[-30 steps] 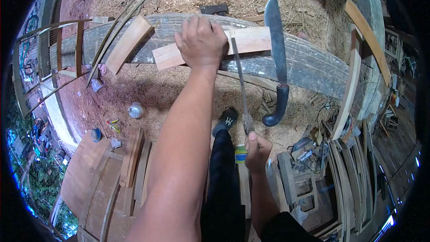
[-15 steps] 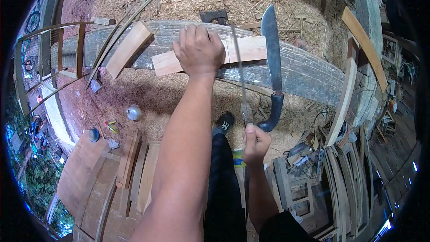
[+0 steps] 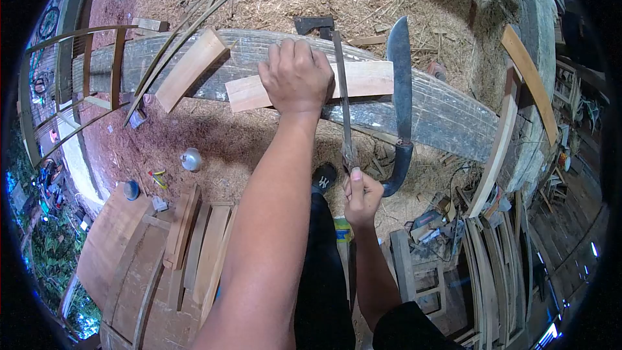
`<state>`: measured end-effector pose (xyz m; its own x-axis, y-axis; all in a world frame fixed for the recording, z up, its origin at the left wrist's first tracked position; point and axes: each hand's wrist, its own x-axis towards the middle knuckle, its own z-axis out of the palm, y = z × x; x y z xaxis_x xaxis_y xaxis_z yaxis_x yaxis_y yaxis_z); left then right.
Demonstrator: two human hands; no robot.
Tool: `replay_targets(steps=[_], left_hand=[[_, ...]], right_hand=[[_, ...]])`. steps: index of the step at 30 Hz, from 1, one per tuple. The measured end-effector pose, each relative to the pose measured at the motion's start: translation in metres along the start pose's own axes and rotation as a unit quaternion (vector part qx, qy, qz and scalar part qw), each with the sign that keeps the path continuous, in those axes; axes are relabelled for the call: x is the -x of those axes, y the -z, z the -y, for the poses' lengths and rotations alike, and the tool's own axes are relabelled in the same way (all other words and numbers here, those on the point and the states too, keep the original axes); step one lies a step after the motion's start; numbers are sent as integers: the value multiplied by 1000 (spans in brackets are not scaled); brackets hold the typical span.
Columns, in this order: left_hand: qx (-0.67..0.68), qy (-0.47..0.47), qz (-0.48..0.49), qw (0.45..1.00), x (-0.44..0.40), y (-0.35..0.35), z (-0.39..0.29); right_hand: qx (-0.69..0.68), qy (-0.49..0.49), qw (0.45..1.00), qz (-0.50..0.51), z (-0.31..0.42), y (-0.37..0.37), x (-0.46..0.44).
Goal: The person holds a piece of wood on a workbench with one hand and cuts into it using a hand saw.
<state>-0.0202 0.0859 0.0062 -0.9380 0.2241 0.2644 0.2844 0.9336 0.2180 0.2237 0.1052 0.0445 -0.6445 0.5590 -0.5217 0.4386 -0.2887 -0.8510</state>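
Observation:
My left hand (image 3: 296,76) presses down on a pale curved wooden board (image 3: 366,80), fingers curled over it. The board lies across a weathered plank bench (image 3: 447,113). In my right hand (image 3: 363,199) is a handsaw (image 3: 345,100), gripped by its handle. Its narrow blade crosses the board just right of my left hand, pointing away from me. Whether the teeth touch the wood I cannot tell. A machete (image 3: 403,84) with a dark curved handle lies at the board's right end.
Another wood piece (image 3: 192,70) and thin strips (image 3: 194,24) lie on the bench's left side. An axe head (image 3: 313,24) sits at its far edge. Wooden frames (image 3: 116,68) stand left. A clear round container (image 3: 190,159) rests on the shavings-covered ground, and stacked lumber (image 3: 495,272) is lower right.
The saw has shifted left along the board, closer to my left hand, and its blade has turned to show more of its side. The view has shifted slightly.

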Motion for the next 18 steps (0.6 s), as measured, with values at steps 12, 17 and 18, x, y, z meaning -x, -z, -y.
replay_targets(steps=[12,17,18], left_hand=[[2,-8,8,1000,3,-1,2],[3,1,9,1000,0,0,0],[0,2,7,1000,-4,-1,1]], right_hand=[[79,13,997,-17,1,-3,10],[103,22,993,-51,-8,0,35],[100,5,994,-37,-6,2,32]])
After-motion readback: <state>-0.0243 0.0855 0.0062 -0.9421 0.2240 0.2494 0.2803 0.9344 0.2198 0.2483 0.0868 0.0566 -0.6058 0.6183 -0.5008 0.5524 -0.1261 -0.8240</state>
